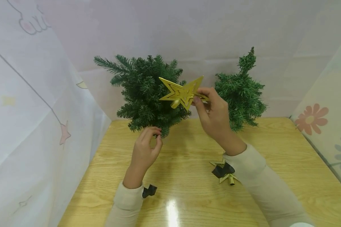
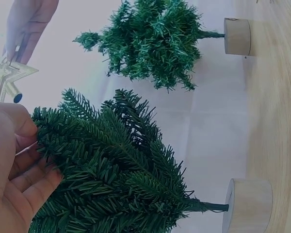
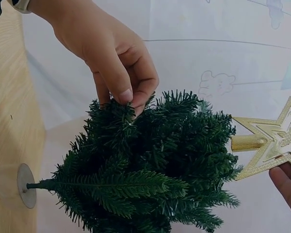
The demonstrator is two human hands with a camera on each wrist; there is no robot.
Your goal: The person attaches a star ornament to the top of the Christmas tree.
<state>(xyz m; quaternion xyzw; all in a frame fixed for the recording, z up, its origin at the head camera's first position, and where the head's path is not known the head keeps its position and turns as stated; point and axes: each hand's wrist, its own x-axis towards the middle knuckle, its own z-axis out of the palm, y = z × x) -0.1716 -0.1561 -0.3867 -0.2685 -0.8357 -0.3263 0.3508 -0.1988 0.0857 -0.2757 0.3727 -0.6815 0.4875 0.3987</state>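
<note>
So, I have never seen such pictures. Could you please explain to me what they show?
No machine here: you see a person's left hand and right hand, both bare. The widest picture comes from a camera on the head, looking forward and down. The others come from the left and right wrists and show the scene turned sideways. The right hand holds a gold star by one point. The left hand pinches a branch tip of the fuller tree. That tree and a slimmer tree stand on the wooden table, each on a round base. A second gold star lies there too, partly hidden by something black at the right sleeve.
</note>
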